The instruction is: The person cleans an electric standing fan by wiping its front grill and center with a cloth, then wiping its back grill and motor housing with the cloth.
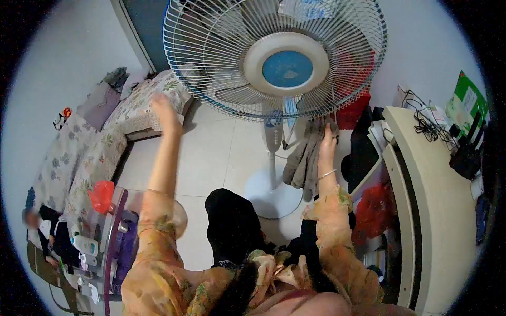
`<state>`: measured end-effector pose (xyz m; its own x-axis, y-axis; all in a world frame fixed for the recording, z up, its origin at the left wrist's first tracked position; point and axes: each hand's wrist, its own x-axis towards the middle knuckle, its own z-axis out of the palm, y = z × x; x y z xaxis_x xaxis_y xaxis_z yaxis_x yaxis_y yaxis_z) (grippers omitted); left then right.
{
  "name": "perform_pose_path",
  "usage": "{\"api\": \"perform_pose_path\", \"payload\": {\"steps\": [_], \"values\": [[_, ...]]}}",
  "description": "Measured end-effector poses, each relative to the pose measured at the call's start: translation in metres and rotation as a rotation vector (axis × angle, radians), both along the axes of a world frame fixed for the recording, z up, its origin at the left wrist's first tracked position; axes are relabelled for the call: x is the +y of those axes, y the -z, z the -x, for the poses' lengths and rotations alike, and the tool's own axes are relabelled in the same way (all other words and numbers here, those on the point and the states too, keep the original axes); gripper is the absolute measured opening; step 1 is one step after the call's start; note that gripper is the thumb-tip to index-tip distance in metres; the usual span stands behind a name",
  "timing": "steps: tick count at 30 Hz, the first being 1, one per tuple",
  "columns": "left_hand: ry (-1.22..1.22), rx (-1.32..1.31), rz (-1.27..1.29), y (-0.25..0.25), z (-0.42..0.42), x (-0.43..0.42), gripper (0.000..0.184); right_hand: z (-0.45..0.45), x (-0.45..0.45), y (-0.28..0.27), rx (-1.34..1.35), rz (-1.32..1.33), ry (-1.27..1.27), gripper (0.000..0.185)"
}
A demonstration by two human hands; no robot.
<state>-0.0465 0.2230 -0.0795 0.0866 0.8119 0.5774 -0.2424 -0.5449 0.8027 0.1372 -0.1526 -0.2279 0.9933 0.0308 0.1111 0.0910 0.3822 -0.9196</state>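
Observation:
A standing fan (287, 68) with a wire cage and a blue centre fills the top middle, its white round base (274, 197) on the tiled floor. My right hand (328, 143) is at the fan's lower right, fingers pressed round a grey-brown cloth (305, 158) that hangs down beside the fan's pole. To the left of the fan, my left hand (165, 111) is raised in front of the floral-covered bed, apart from the cage. It is slightly blurred, with its fingers stretched out and nothing seen in it.
A person (50, 231) sits at the lower left, near a small table with a red plastic bag (101, 196). A floral sofa or bed (153, 105) lies behind. On the right stand a pale desk (421, 200) with black cables (429, 124) and a red bag (373, 213).

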Motion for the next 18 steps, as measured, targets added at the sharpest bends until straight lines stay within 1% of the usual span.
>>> {"api": "perform_pose_path", "payload": {"steps": [1,3,4,5,6,7,8,9,11,12,14,16,17,18], "values": [[0.076,0.192,0.062,0.037,-0.012,-0.009,0.043,0.001,-0.001,-0.001,-0.018,-0.015,0.003,0.051],[0.233,0.629,0.112,0.112,-0.037,-0.027,0.08,0.002,-0.002,-0.007,0.004,0.014,0.05,0.047],[0.378,0.699,0.156,0.142,-0.054,-0.04,0.097,0.002,-0.003,-0.009,0.015,0.028,0.073,0.045],[0.496,0.761,0.106,0.157,-0.074,-0.054,0.103,-0.007,0.001,0.002,0.002,0.001,0.13,0.044],[0.614,0.828,0.062,0.171,-0.086,-0.069,0.109,-0.008,0.0,0.007,-0.01,-0.035,0.133,0.045],[0.692,0.843,0.014,0.177,-0.098,-0.088,0.105,-0.008,0.0,0.011,-0.021,-0.071,0.136,0.045],[0.772,0.855,-0.035,0.179,-0.111,-0.098,0.101,-0.005,-0.005,0.003,-0.039,-0.121,0.091,0.048],[0.921,0.803,0.045,0.181,-0.124,-0.099,0.095,-0.006,-0.009,-0.001,-0.06,-0.171,0.047,0.051],[1.21,0.681,0.214,0.186,-0.144,-0.099,0.083,-0.01,-0.015,0.005,0.008,-0.24,0.002,0.047],[1.226,0.683,0.223,0.184,-0.145,-0.101,0.076,-0.015,-0.018,0.007,0.037,-0.278,-0.021,0.046],[1.255,0.692,0.238,0.15,-0.13,-0.11,0.063,-0.032,-0.024,0.019,0.048,-0.372,-0.094,0.044],[1.294,0.843,0.284,0.132,-0.125,-0.109,0.052,-0.038,-0.026,0.023,0.078,-0.44,-0.14,0.043],[1.381,0.784,0.332,0.16,-0.141,-0.085,0.051,-0.038,-0.03,0.022,0.103,-0.458,-0.147,0.043],[1.465,0.723,0.38,0.176,-0.15,-0.067,0.051,-0.035,-0.033,0.018,0.129,-0.477,-0.154,0.043]]}}
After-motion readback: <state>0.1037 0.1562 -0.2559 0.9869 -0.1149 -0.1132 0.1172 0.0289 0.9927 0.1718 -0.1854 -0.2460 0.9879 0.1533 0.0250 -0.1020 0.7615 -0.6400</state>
